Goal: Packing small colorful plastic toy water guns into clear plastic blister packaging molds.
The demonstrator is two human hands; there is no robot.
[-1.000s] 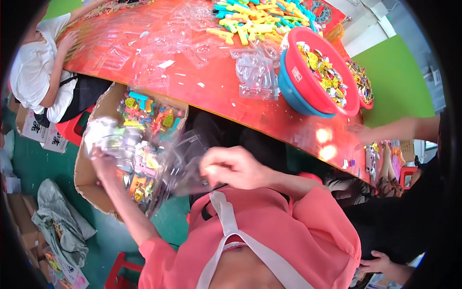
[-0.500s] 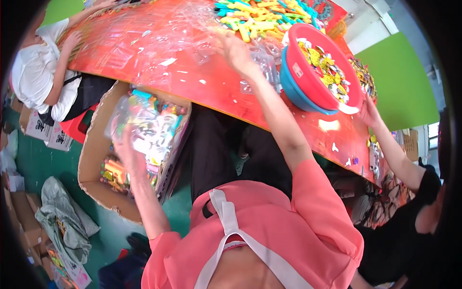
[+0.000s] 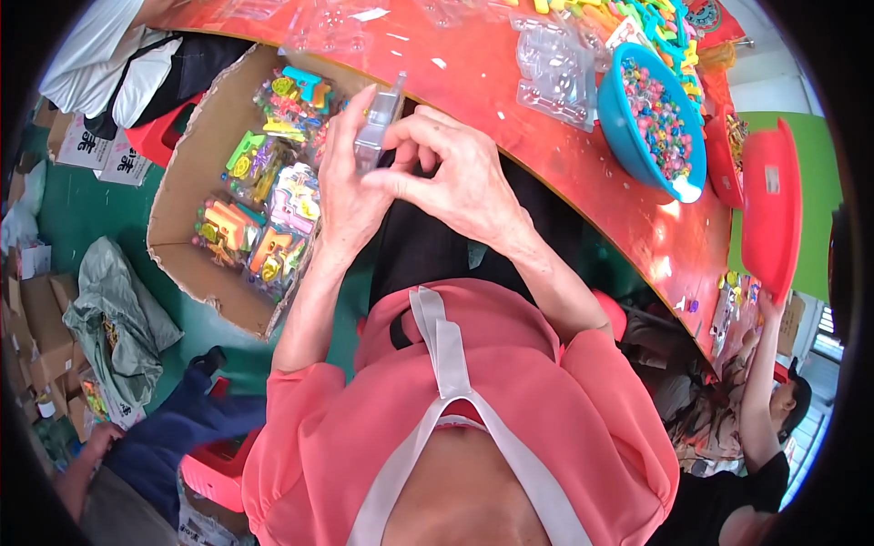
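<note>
A clear moulded plastic blister shell [image 3: 378,127] stands on edge between my hands, over the rim of the cardboard box. My left hand [image 3: 349,187] grips it from the left, fingers pointing up. On its right side, my right hand [image 3: 460,173] has bent fingers, with index finger and thumb tips at the shell's edge. Below and left, the open cardboard box [image 3: 177,223] holds several clear packs of toys: a teal toy gun [image 3: 305,84], an orange toy gun [image 3: 226,218] and coloured beads. More clear blister shells [image 3: 555,73] lie on the red table [image 3: 473,91].
A blue basin [image 3: 612,127] of coloured beads stands on the table, near a pile of toy guns [image 3: 669,45]. At right, a co-worker's raised arm [image 3: 763,364] holds a red basin [image 3: 772,209]. Red stools [image 3: 214,473] and a grey-green sack [image 3: 123,309] are at left.
My right hand has come back from the table to meet my left at the blister shell. A co-worker has lifted the red basin off the blue one, exposing the beads. My view has shifted.
</note>
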